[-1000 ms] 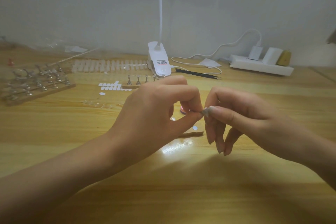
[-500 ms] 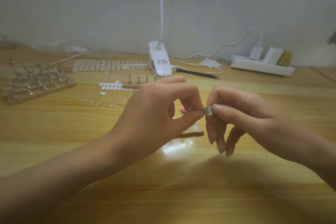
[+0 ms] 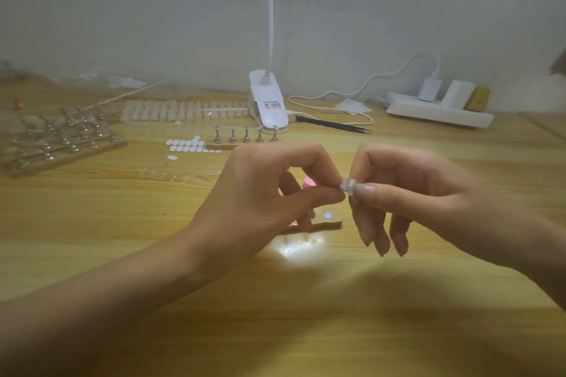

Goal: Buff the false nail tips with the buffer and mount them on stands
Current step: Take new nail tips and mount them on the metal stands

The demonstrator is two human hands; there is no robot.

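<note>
Wooden table (image 3: 92, 223), grey wall (image 3: 153, 9), clip lamp (image 3: 268, 107), rack of stands (image 3: 66, 150)

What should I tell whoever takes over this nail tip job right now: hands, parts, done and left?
Hands: left hand and right hand both pinch one small pale translucent piece, likely a nail tip.
Below them: short wooden strip with a bare silver disc.
Behind: five metal stands in a row, white oval pads, rows of pale nail tips.
Done: cannot tell how many are buffed.
Left: mount this piece, then work through the rows.
</note>
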